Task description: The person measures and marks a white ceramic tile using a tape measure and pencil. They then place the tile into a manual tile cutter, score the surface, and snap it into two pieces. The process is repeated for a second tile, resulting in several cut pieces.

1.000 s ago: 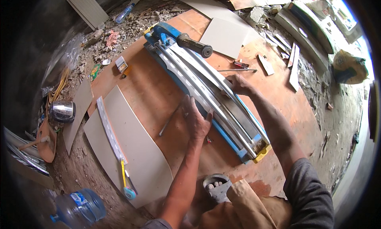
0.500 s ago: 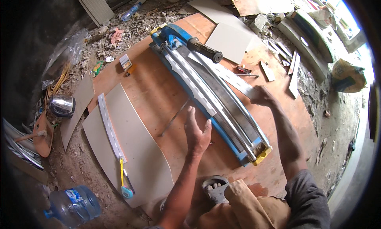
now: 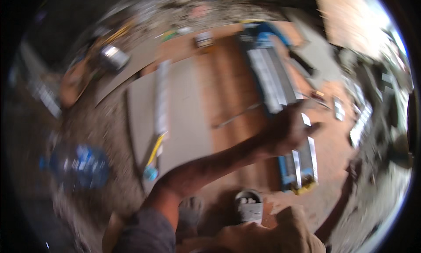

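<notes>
A blue tile cutter (image 3: 287,178) with metal rails and yellow feet stands on the brown board, its dark handle (image 3: 302,62) near the far end. Across its middle reaches my left hand (image 3: 289,130), covering part of the rails. Motion smears its fingers, and whether it grips anything is unclear. White strips (image 3: 266,80) lie along the cutter beyond that hand. Out to the right of the cutter, my right hand (image 3: 353,169) is low over the board's edge. It is dark and blurred; nothing can be made out in its fingers.
Left of the cutter lies a large beige tile (image 3: 184,104) bearing a white strip (image 3: 162,97) and a tape measure (image 3: 151,172). A blue water jug (image 3: 79,165) is at the left. Light offcuts (image 3: 362,123) and rubble flank the board's right side.
My view has swung, shifting the scene rightward. My left hand has moved from beside the cutter to across it. My right hand has left the pale strip it held and drawn back.
</notes>
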The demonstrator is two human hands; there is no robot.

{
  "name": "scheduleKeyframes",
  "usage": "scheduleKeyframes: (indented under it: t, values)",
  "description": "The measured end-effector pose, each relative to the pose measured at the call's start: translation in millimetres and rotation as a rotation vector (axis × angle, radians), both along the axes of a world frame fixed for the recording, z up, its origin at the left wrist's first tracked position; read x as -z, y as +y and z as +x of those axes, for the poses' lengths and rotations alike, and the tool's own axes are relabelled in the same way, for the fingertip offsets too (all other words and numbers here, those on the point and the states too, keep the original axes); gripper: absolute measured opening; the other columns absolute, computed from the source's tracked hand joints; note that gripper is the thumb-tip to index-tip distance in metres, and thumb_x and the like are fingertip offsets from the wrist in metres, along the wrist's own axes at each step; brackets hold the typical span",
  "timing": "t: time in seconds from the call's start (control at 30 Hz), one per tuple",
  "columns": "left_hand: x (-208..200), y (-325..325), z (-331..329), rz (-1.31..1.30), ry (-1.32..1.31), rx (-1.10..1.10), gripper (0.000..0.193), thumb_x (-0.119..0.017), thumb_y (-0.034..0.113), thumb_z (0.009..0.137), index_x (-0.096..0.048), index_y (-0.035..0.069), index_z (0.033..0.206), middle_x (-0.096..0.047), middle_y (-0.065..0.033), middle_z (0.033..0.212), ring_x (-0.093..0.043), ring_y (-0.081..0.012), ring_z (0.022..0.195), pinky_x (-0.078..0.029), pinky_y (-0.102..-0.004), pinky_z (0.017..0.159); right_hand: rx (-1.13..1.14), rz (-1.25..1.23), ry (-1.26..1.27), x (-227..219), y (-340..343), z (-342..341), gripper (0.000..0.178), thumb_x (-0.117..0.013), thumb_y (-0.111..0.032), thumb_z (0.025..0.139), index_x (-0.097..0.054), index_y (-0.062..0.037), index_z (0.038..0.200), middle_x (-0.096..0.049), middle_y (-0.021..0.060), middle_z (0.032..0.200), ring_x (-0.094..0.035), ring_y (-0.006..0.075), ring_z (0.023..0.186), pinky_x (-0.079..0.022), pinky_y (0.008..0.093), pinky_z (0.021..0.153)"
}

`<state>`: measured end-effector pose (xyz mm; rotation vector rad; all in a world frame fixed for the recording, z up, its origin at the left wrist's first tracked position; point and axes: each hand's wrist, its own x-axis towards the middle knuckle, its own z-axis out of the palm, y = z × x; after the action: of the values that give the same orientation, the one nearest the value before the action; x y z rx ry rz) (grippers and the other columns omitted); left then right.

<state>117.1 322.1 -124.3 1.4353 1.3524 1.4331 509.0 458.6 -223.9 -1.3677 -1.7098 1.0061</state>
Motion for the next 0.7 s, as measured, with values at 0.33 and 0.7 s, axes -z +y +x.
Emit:
scheduleKeyframes:
  t: [0.33, 0.7]
  values:
    - [-121.8, -30.4, -92.7, 0.007, 0.006, -0.154, 0.059, -0.068, 0.053, 0.089, -0.060, -0.004, 0.102, -0.065, -0.0178, 0.086, -0.067, -0.0243, 0.076, -0.055, -0.0360, 0.074, -0.380, -0.096, 0.189, -138.5, -129.7, -284.3, 0.022, -0.068, -0.010, 0.089, -0.054, -0.0055, 0.105, -0.056, 0.0037, 0.097, -0.055, 0.0140, 0.084, -0.048, 0.0289, 0.075]
    - [75.6, -200.4, -261.9, -0.231, -0.094, -1.051, 0.047, -0.080, 0.022, 0.084, -0.060, -0.007, 0.116, -0.067, -0.0124, 0.107, -0.065, -0.0195, 0.090, -0.054, -0.0330, 0.078, -0.843, 0.209, -0.373, 6.2, -138.5, -354.2, 0.050, -0.065, -0.030, 0.090, -0.053, 0.0043, 0.124, -0.050, 0.0256, 0.128, -0.052, 0.0417, 0.117, -0.045, 0.0486, 0.101]
